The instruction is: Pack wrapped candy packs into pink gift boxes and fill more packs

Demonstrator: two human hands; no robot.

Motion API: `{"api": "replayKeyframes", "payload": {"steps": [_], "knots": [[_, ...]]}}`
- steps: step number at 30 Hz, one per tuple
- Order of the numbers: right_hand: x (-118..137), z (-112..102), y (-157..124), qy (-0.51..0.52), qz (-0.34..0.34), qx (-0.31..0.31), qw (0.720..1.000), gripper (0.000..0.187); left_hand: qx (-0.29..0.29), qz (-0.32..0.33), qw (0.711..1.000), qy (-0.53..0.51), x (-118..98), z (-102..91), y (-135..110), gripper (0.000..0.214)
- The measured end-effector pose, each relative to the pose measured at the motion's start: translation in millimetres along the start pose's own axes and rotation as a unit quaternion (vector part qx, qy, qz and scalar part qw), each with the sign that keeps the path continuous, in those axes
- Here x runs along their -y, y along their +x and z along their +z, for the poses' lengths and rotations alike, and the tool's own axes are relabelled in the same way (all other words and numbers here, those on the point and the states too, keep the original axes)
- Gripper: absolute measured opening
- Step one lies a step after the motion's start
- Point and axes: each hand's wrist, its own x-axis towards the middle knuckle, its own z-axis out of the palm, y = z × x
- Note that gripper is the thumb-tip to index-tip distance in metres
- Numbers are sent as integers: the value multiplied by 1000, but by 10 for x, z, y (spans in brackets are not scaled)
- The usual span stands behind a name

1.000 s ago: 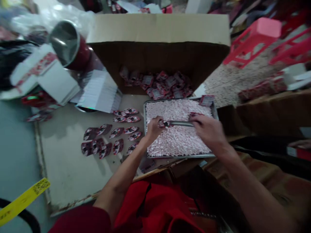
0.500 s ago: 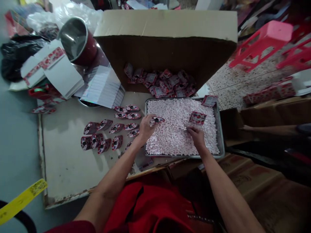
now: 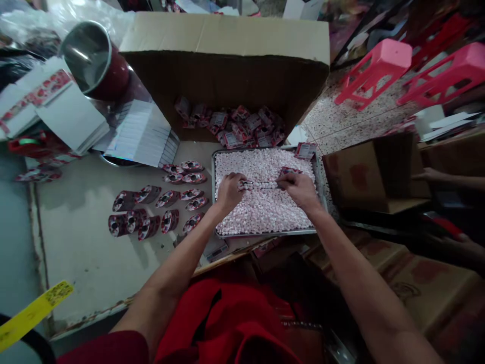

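Note:
My left hand (image 3: 230,193) is closed over the left part of a metal tray (image 3: 320,189) full of small white pellets (image 3: 265,212). Its fingers grip a small red-printed packet (image 3: 245,185), mostly hidden. My right hand (image 3: 301,191) pinches the right end of a narrow strip (image 3: 264,185) that looks lined with white pieces. The strip spans the gap to the packet; whether it enters the packet is too small to tell. Just behind my right fingers a flat printed packet (image 3: 290,171) lies on the pellets, and another packet (image 3: 305,150) rests at the tray's far right corner.
Several opened-out printed packets (image 3: 166,198) stand on the table left of the tray. A cardboard box (image 3: 227,38) on its side holds many packets (image 3: 235,126) behind it. White sheets (image 3: 138,134), a metal pot (image 3: 94,63) and pink stools (image 3: 379,71) are around. Another person's hand (image 3: 432,175) is at right.
My right hand has risen from the pellets, bringing the strip level with the packet in my left hand. The view has shifted right, and a cardboard box at right has come up.

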Motion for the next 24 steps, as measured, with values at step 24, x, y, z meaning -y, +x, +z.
{"api": "replayKeyframes", "payload": {"steps": [24], "knots": [[-109, -435, -595, -119, -33, -68, 990, 27, -63, -22, 988, -139, 78, 37, -251, 33]]}}
